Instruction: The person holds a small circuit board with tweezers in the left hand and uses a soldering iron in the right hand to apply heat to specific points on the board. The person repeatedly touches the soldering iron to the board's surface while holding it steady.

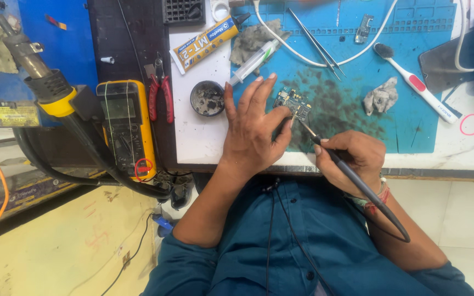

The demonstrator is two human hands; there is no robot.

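A small dark circuit board (292, 103) lies on the blue work mat (412, 126). My left hand (253, 129) rests flat on the mat beside the board, fingers spread, thumb and fingertips touching the board's left edge. My right hand (352, 156) grips a black soldering iron (336, 159) like a pen; its thin tip touches the lower right corner of the board. The iron's black cable runs back over my right wrist.
A yellow multimeter (127, 129) and red pliers (161, 98) lie left. A round flux tin (207, 98), a syringe (253, 61), a glue tube (207, 44), tweezers (314, 44), a toothbrush (415, 82), crumpled wipes (381, 96) and a hot-air handle (39, 77) surround the board.
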